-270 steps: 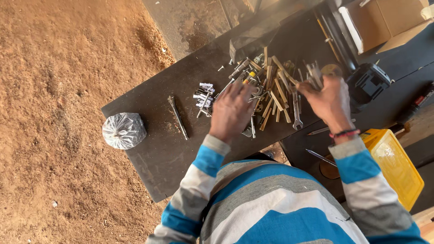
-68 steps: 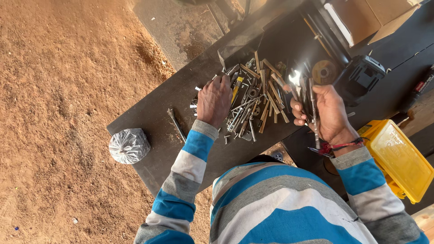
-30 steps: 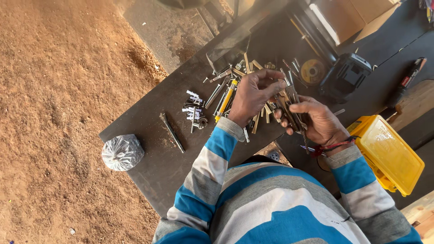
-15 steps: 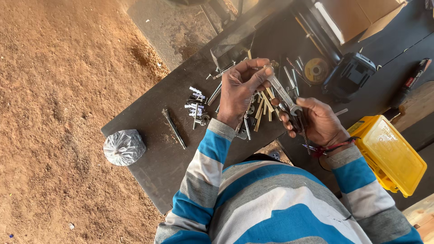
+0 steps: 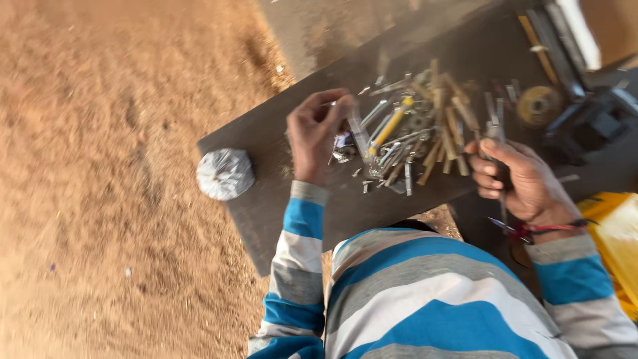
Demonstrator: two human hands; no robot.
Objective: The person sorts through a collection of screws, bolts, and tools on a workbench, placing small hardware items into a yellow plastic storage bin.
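Observation:
A heap of metal tools and rods (image 5: 419,133), one with a yellow handle, lies on a dark board (image 5: 279,193). My left hand (image 5: 316,133) is raised over the heap's left side and pinches a long flat metal piece (image 5: 359,133) between thumb and fingers. To the right of the heap, my right hand (image 5: 515,179) is closed around a bundle of thin metal tools (image 5: 495,133) that stick up past the fingers. The picture is blurred by motion.
A tied clear plastic bag (image 5: 224,174) sits at the board's left end. A round grinding disc (image 5: 538,105) and a dark power tool (image 5: 591,119) lie at the right. A yellow tray (image 5: 615,226) is beside my right arm. Sandy ground (image 5: 100,166) lies left.
My left hand has swung left from the heap's middle with a metal piece in its fingers. The camera has shifted, so the board and bag sit further right in view.

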